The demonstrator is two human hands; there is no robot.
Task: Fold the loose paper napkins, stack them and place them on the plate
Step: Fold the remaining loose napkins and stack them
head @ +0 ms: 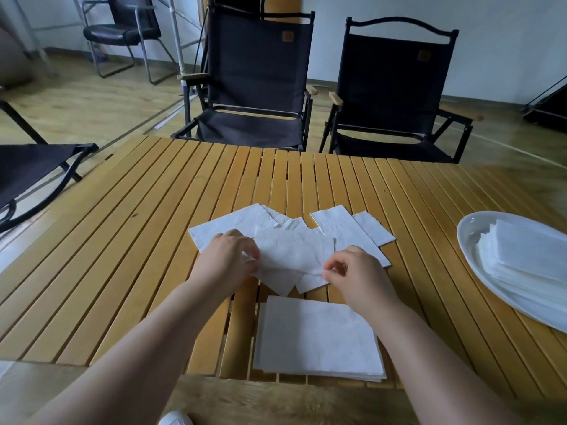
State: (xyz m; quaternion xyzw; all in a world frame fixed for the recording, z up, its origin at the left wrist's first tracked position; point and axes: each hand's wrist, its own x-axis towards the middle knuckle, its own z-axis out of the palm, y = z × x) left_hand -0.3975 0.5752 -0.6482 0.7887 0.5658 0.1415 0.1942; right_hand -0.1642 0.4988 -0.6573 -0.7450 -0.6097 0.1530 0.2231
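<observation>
White, slightly crumpled napkin (294, 253) at mid counter (153, 240), w/ left hand (228, 256) & right hand (359, 274) each pinching a near corner. Under it, loose napkins (346, 228) fanned flat. Neat folded stack (319, 335) nearer; more folded ones on plate (469, 237), right.

Black folding chairs (254, 78) — wood floor (92, 99).

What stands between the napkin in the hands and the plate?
Nothing visible blocks it. The left hand and right hand pinch the napkin; toward the plate at right lie only flat loose napkins and bare table. The plate already holds a stack.
</observation>
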